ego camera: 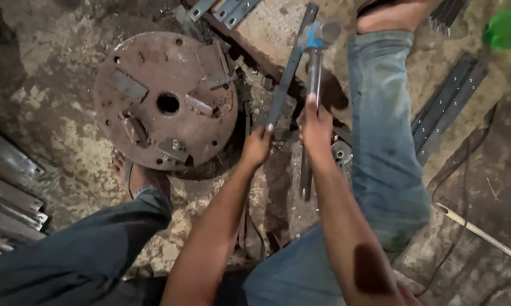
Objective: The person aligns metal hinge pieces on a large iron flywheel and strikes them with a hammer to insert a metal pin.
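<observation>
**Hammer raised over flat bar, both hands engaged**

Head view, the only view. The person is sitting low over a dirt floor (57, 113), legs in jeans spread to either side.

Left hand (257, 146): it is gripping the near end of a long flat steel bar (289, 71), fingers wrapped around it. The bar's long axis is running from that hand up and slightly to the right, away from the body, and its far end is reaching toward the top of the frame near a foot (394, 14).

Right hand (315, 126): it is clenching the handle of a hammer (313, 73), thumb pointing up the shaft. The handle is lying nearly parallel to the bar, just to its right. The hammer head, with a blue band, is sitting at the far end, beside the bar's upper stretch. Head is blurred, so I cannot tell whether it is touching the bar.

Key relation: the two hands are side by side, left slightly nearer the body; bar and hammer are both pointing away from the person, almost touching along their length.

Nearby: a rusty round steel plate (165, 99) with a centre hole is lying left of the bar; more steel strips (448, 105) are lying on the right.
</observation>
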